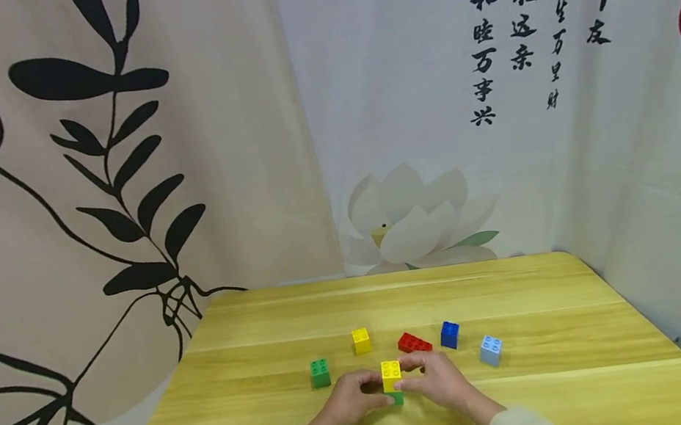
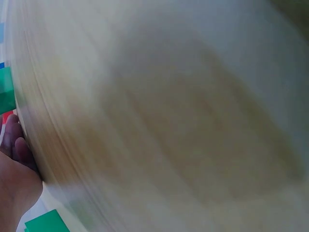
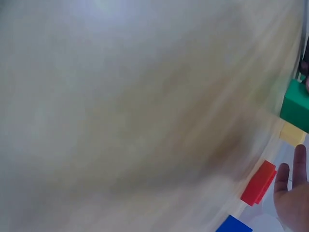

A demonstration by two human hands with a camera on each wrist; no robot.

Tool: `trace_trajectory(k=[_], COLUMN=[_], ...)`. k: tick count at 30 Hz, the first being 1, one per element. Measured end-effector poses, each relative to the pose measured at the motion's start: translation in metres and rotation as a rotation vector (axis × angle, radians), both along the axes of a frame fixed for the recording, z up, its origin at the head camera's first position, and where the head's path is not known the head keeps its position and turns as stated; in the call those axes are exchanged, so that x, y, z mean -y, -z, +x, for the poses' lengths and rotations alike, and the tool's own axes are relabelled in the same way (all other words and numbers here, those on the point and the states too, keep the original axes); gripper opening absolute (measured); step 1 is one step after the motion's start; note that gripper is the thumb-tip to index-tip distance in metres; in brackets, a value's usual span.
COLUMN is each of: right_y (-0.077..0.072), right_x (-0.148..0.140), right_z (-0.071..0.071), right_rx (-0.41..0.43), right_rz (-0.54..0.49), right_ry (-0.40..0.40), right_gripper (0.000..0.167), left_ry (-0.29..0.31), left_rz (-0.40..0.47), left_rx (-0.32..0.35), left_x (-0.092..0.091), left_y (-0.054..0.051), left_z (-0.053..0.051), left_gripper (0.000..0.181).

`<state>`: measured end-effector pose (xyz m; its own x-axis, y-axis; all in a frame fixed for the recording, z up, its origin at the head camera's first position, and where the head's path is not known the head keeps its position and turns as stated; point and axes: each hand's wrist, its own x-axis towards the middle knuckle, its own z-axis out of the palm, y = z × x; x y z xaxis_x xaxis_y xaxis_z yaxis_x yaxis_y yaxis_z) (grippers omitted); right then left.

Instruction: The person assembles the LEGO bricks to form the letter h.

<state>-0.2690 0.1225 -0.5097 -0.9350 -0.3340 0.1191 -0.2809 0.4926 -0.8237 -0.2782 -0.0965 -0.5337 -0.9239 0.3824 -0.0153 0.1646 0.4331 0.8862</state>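
The upper yellow brick (image 1: 391,375) stood directly over the lower green brick (image 1: 397,398), and this pair lay between the fingers of both hands. The left hand (image 1: 351,398) gripped the lower green brick from its left side. The right hand (image 1: 439,381) pinched the upper yellow brick from its right side, thumb low on the face. Finger spacing was narrow on both hands, and neither hand was nearer.

Controlling relation: the pair's long axis ran vertically between the opposing thumbs and appeared close to upright. Alignment along this axis was judged critical to any pressing or turning. Full seating of the joint could not be confirmed. Contact between the lower green brick and the table (image 1: 243,399) could not be determined.

Clearances: the red brick (image 1: 414,342) lay just beyond the right fingers, with the dark blue brick (image 1: 450,335) and light blue brick (image 1: 491,350) farther right. The spare yellow brick (image 1: 361,341) stood ahead of the left fingers; the spare green brick (image 1: 320,374) stood to their left.
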Motion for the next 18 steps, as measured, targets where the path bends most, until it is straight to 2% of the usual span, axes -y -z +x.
trace_trajectory(k=[9, 18], right_y=[0.0056, 0.0048], right_x=[0.0005, 0.0030], right_z=[0.0027, 0.0015], right_rx=[0.030, 0.042], right_rz=[-0.075, -0.084], right_ry=[0.019, 0.017], right_gripper=[0.046, 0.043], left_ry=[-0.006, 0.007], left_rz=[-0.009, 0.010], left_rx=[0.033, 0.015], left_x=[-0.0023, -0.0002], left_y=[-0.0008, 0.0013], left_z=[-0.0008, -0.0004], left_gripper=[0.031, 0.030])
